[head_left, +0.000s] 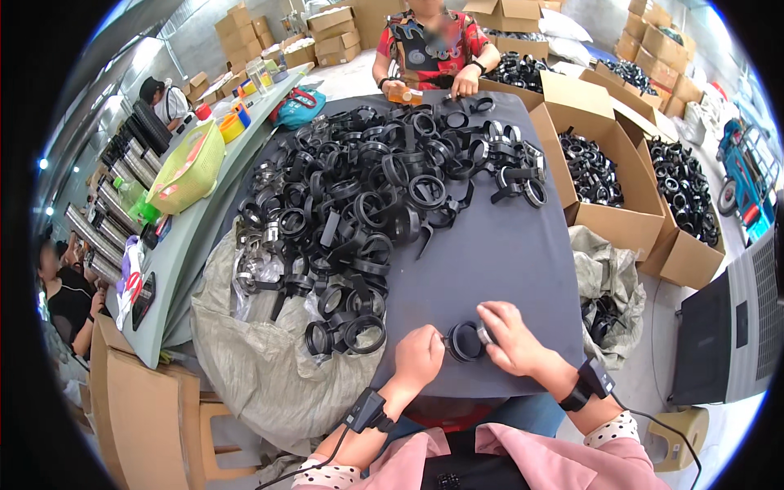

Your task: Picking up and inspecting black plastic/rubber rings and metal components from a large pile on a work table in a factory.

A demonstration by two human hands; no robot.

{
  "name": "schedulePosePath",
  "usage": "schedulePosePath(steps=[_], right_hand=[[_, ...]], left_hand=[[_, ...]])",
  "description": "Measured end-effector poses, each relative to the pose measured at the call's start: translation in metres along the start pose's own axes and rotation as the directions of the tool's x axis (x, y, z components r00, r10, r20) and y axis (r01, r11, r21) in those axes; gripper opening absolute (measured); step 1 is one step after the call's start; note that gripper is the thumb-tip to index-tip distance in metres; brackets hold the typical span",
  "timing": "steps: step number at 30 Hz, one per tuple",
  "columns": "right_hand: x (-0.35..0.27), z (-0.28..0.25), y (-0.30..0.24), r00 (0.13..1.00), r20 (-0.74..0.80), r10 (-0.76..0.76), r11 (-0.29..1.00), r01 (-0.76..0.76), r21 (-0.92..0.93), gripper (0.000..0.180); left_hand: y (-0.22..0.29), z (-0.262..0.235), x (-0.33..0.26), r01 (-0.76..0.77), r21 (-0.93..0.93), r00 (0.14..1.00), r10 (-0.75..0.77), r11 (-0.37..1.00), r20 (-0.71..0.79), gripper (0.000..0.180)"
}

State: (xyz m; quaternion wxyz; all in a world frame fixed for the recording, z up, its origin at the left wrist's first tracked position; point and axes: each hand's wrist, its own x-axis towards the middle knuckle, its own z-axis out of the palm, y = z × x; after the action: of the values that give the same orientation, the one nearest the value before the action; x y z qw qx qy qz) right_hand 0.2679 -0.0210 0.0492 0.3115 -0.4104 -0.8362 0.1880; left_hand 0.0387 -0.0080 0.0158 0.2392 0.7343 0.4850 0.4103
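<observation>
On the grey cloth near the front edge lies a black ring-shaped part [465,341] with a short handle. My left hand [420,356] is closed in a fist around that handle at the part's left side. My right hand [514,341] pinches a small silvery round piece [485,336] between thumb and fingers, right beside the ring. Ahead and to the left spreads a large heap of similar black ring parts [359,196], some with handles sticking out. A smaller group with silvery rims [518,167] lies at the far right of the table.
Across the table a co-worker's hands [465,82] hold an orange object [406,96]. Cardboard boxes [645,219] full of black parts stand to the right, above a woven sack [608,294]. Another sack [245,343] hangs at the left edge. A side table [184,269] carries a yellow-green basket [214,155].
</observation>
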Motion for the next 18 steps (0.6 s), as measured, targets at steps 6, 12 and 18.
schedulePosePath(steps=[6, 12, 18], right_hand=[[0.005, 0.024, -0.01, 0.997, 0.052, -0.053, 0.999, 0.053, 0.013, 0.071], [0.008, 0.031, -0.011, 0.996, 0.067, -0.05, 0.999, 0.051, -0.016, 0.072], [0.009, 0.036, -0.015, 0.997, 0.075, -0.016, 0.998, 0.02, -0.059, 0.075]], left_hand=[[0.001, 0.002, 0.002, -0.023, 0.02, 1.0, 0.022, 1.0, 0.017, 0.015], [0.001, 0.0, 0.001, -0.017, 0.039, 0.999, 0.016, 0.999, 0.037, 0.016], [0.002, 0.0, 0.005, -0.015, 0.005, 0.999, 0.015, 1.0, 0.047, 0.016]])
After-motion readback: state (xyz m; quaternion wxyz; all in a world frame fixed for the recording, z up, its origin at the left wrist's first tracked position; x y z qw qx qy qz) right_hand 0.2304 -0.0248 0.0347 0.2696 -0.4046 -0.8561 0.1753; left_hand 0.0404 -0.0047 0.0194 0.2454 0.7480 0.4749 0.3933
